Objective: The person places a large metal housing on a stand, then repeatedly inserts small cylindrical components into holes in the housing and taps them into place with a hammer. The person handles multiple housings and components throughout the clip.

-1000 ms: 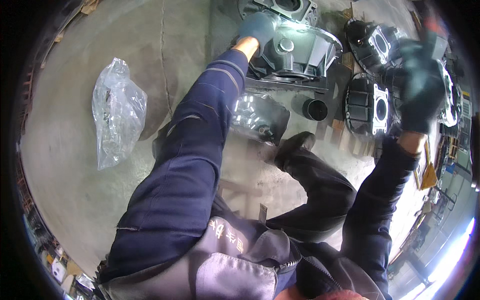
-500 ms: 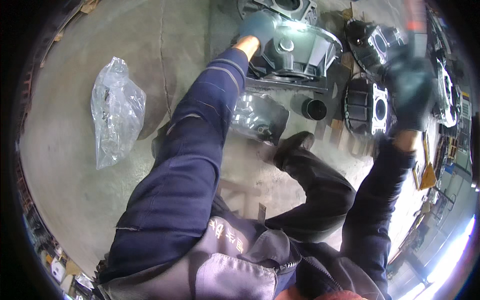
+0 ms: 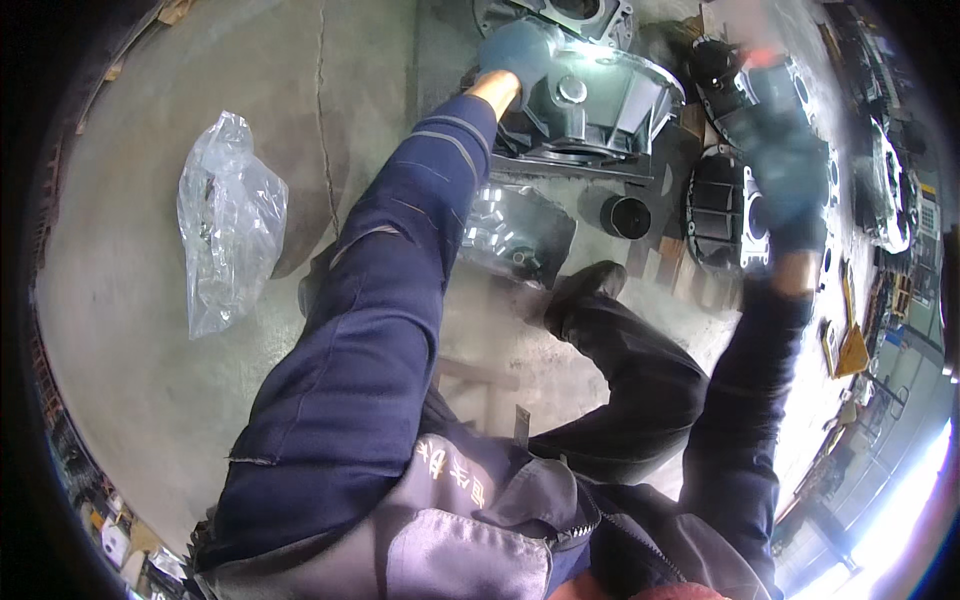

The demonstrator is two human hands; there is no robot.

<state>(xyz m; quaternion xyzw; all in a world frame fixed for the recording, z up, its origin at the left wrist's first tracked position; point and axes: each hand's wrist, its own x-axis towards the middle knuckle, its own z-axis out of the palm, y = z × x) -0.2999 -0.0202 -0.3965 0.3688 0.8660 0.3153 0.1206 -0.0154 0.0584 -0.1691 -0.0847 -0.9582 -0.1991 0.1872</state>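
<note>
A large grey metal housing (image 3: 605, 105), bell-shaped with a round boss, lies on a dark flat plate (image 3: 600, 168) at the top middle. My left hand (image 3: 520, 52), in a blue-grey glove, is on its upper left edge; the fingers look wrapped over the rim, partly lost in glare. On the right, my gloved right hand (image 3: 790, 180) is smeared by motion above other metal housings. It is closed on a tool with a red-orange part (image 3: 765, 57) beyond the fingers; blur hides its kind.
Under the plate sit a clear bag of small metal parts (image 3: 515, 235) and a short black cylinder (image 3: 627, 216). A ribbed housing (image 3: 718, 205) stands at right. A clear plastic bag (image 3: 230, 225) lies on the floor at left. My shoe (image 3: 590, 285) is near the parts.
My right hand has swung left and slightly down, with the red-orange part of its tool shifting left too. My left hand stays on the housing.
</note>
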